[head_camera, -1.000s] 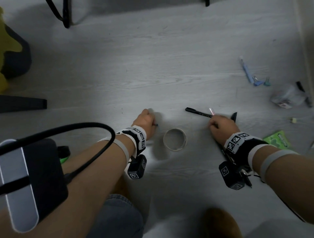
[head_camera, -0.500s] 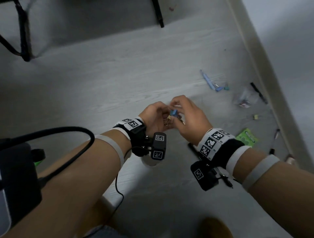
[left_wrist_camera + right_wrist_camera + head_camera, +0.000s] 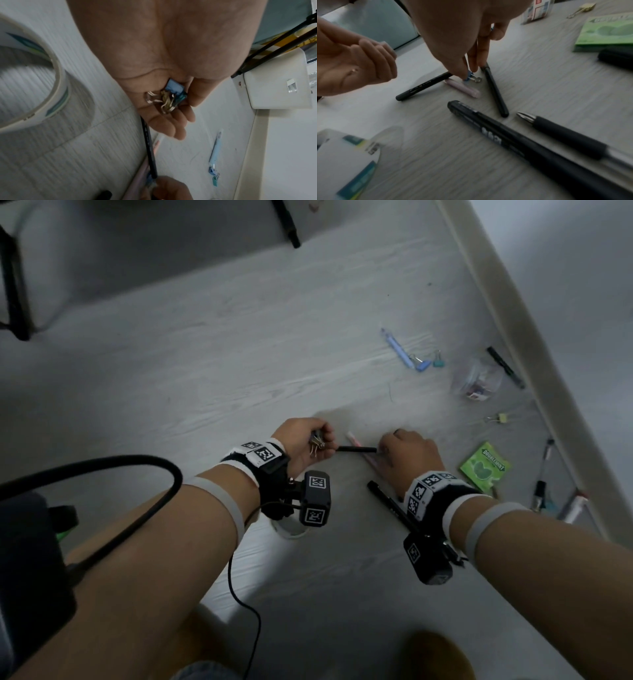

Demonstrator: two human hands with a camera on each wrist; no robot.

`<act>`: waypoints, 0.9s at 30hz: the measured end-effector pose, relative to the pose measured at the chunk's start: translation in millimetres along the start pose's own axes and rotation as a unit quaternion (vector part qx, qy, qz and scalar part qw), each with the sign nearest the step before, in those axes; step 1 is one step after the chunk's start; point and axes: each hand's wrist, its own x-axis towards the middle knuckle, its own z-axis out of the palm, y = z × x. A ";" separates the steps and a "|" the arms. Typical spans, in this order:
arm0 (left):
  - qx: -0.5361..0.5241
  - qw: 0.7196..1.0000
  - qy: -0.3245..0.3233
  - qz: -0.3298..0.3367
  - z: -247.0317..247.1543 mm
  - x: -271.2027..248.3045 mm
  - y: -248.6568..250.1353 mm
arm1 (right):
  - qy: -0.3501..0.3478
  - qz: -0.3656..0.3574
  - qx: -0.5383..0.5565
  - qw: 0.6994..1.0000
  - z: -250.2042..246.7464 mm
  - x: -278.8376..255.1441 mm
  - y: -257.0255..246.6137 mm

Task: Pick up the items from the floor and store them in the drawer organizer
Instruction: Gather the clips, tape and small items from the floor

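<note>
**Two hands low over scattered stationery**

Nearest the person, a tape roll [image 3: 291, 530] lies under the left wrist, and a thick black marker [image 3: 390, 505] runs beside the right wrist. Just beyond, the left hand [image 3: 305, 445] curls around a bunch of binder clips [image 3: 169, 97]. The right hand [image 3: 409, 455] pinches a blue binder clip [image 3: 470, 78] against the floor, among a thin black pen [image 3: 356, 449] and a pink pen [image 3: 463, 88]. Farther past the right hand lie a blue pen [image 3: 397, 347] and a green gum packet [image 3: 484, 467].
</note>
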 end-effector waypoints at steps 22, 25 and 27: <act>-0.019 1.000 0.007 0.004 46.0 -12.3 7.9 | -0.045 -0.027 -0.033 0.998 -10.4 44.3 7.5; -0.011 1.000 0.018 0.003 51.5 -16.9 8.2 | -0.028 0.007 0.085 0.996 -25.9 39.1 15.6; 0.010 1.000 0.023 0.000 57.1 -21.7 7.9 | 0.013 0.016 0.160 0.987 -39.0 32.7 20.3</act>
